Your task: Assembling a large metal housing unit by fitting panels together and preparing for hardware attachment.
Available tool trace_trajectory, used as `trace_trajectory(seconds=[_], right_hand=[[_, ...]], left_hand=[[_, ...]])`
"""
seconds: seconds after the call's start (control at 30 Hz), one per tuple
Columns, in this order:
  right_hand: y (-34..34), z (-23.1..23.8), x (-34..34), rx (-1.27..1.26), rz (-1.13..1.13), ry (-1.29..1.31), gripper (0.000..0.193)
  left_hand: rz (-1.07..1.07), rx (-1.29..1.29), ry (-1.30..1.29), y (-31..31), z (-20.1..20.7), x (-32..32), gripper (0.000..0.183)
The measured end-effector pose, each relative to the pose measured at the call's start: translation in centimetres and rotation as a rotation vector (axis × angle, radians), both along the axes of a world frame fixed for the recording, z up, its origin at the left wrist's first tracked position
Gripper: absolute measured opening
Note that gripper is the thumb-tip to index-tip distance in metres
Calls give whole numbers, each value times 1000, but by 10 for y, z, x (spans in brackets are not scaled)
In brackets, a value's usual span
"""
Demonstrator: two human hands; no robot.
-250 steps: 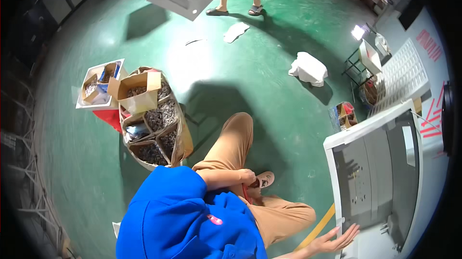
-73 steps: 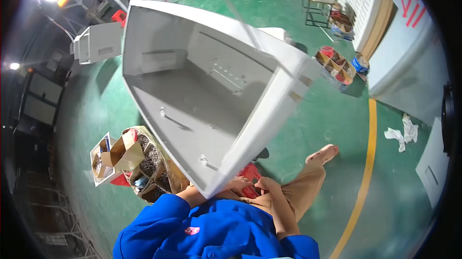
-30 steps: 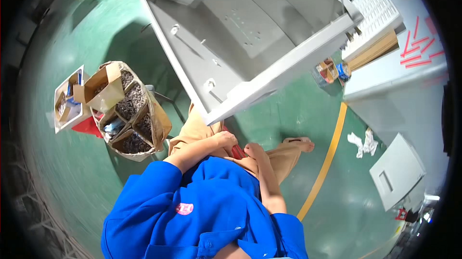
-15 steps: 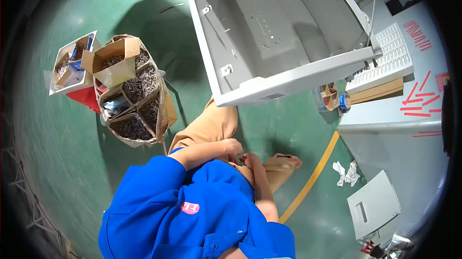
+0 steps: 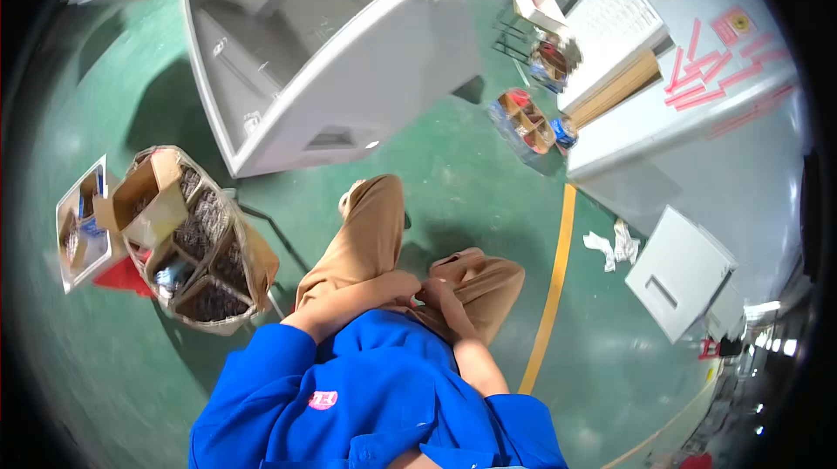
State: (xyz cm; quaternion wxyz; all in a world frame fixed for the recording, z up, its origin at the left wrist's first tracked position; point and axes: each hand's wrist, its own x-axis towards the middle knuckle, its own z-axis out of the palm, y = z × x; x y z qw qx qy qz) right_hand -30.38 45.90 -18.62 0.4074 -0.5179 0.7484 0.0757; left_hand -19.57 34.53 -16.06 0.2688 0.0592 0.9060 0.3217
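My left hand [image 5: 403, 287] and my right hand [image 5: 433, 289] are close together in front of my waist, above my lap. The fingers of both look curled inward, and whatever lies between them is hidden. In front of my knees and to the left is a large grey metal cabinet [image 5: 384, 68], its hollow side facing up and its near side showing a recessed slot. On my left stands a round sectioned container [image 5: 264, 264] of small dark fasteners, with an open cardboard box [image 5: 159, 218] on top. Neither hand touches these.
A white tray [image 5: 90, 275] stands beyond the round container. At right, a pale table [image 5: 610, 142] bears a white slotted panel [image 5: 610, 20] and red strips [image 5: 697, 96]. A sectioned bin [image 5: 523, 127], crumpled white paper [image 5: 613, 247] and a grey slotted panel [image 5: 684, 268] are near it.
My view has swung to the right, so the cabinet and containers shift left in the picture and more of the table side shows. My hands stay together at my waist.
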Motion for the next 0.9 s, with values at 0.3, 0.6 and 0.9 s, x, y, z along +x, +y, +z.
trace_trajectory(seconds=[0.3, 0.6, 0.9], right_hand=[[11, 11, 6, 6, -92, 47, 28], [12, -60, 3, -402, -31, 300, 20], [13, -45, 6, -259, -248, 148, 16]], left_hand=[[-106, -107, -50, -3, -45, 4, 38], [-153, 24, 3, -29, -95, 3, 39], [-257, -68, 120, -8, -99, 1, 44]])
